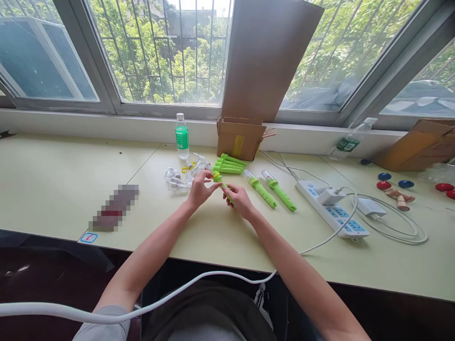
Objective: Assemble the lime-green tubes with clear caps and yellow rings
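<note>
**Held green handle (218, 179): reads light and stiff, grip by the shaft**

Where: between both hands, over the middle of the counter (213, 244), slanted, top end away from the person. Can't tell if the lower end touches down.

Left hand (200, 193): fingers pinch the top end, by the yellow ring (216, 174). Right hand (241, 201): fingers curled around the shaft lower down. Exact contact partly hidden.

Handling, my read: molded plastic, probably hollow, so little weight and no real flex. Smooth skin may spin under dry fingers; shaft grooves, visible on the two capped handles (279, 190) to the right, should give bite. Hold mid-shaft, leave the neck free. Ring looks thin; pinch lightly.

Clear caps (177, 185), heaped left of the hands: likely thin-walled, slick, could crack if squeezed. Take them by the sides. Bare green handles (229, 168) lie stacked by the carton (236, 141); same grip.
</note>
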Demonstrator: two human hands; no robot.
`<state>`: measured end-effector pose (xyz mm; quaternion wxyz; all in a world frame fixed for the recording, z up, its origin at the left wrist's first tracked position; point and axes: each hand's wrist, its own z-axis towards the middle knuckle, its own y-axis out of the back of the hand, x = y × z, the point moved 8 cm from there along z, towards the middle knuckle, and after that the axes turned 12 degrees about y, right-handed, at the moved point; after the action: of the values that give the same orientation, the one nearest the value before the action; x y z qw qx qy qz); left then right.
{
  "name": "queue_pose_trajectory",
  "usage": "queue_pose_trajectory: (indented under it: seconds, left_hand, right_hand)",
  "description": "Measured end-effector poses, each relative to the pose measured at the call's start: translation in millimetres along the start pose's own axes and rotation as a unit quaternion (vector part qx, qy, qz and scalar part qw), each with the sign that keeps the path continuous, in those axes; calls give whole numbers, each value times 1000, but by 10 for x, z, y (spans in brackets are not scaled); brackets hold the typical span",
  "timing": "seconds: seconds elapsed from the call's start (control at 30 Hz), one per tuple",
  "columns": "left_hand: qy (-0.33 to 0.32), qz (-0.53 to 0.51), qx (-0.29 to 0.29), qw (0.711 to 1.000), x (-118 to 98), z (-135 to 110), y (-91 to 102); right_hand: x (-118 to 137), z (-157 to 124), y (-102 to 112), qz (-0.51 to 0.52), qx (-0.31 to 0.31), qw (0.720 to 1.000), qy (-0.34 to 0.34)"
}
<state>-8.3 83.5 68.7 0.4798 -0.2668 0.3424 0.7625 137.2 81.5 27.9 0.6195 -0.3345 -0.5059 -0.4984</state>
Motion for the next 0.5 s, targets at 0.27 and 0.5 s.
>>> queue_pose_trajectory:
  seconds: [0.27, 0.5]
  left_hand:
    - [-5, 11, -21, 1000, -45, -18, 29]
    - [1, 0, -20, 1000, -50, -11, 40]
  right_hand:
    - [81, -9, -32, 20, 5, 999, 28]
    - [86, -34, -49, 60, 3, 998, 6]
